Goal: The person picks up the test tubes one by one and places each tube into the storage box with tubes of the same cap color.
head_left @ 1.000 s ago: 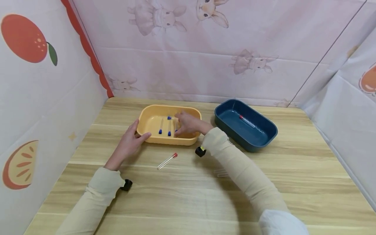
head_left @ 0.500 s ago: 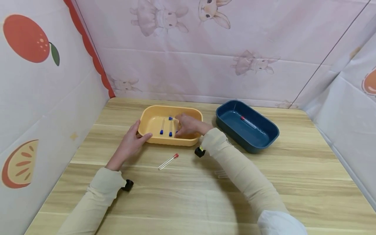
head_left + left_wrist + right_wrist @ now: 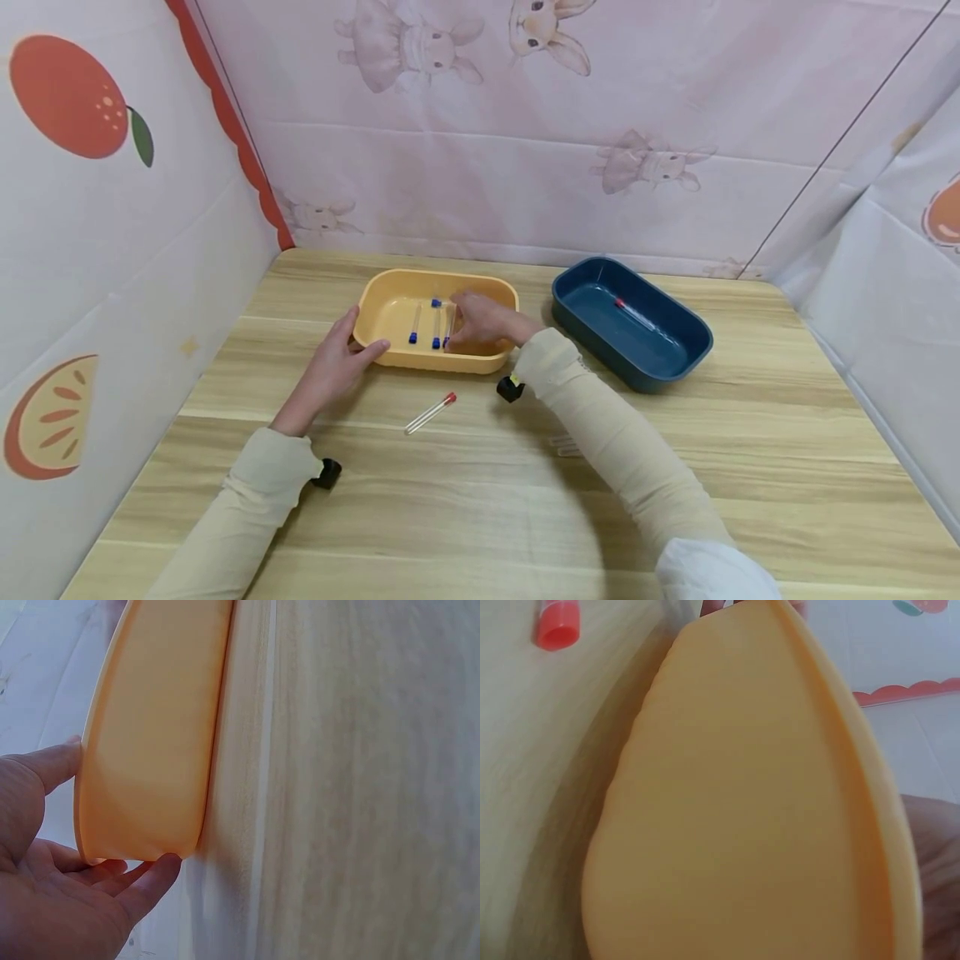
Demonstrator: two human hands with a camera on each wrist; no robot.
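Note:
My left hand (image 3: 339, 367) grips the left end of a yellow plastic tray (image 3: 442, 363). In the left wrist view, the thumb lies at the tray's rim and the fingers press its outer wall (image 3: 150, 750). Inside the tray are several clear test tubes with blue caps (image 3: 413, 337), most lying roughly side by side. My right hand (image 3: 483, 321) reaches into the tray's right half, thumb and fingers around one blue-capped test tube (image 3: 447, 341). The right wrist view shows mostly the tray's outer wall (image 3: 735, 787), which hides the fingertips.
A dark blue tray (image 3: 600, 343) stands at the right with a red-capped tube (image 3: 633, 313) inside. Red-capped tubes (image 3: 430, 414) lie on the table before the yellow tray. More clear tubes (image 3: 566, 445) lie partly beneath the right sleeve (image 3: 622, 450).
The blue-capped tube at my right fingers has shifted slightly left and toward me, showing more of its cap. My left hand keeps its place on the tray.

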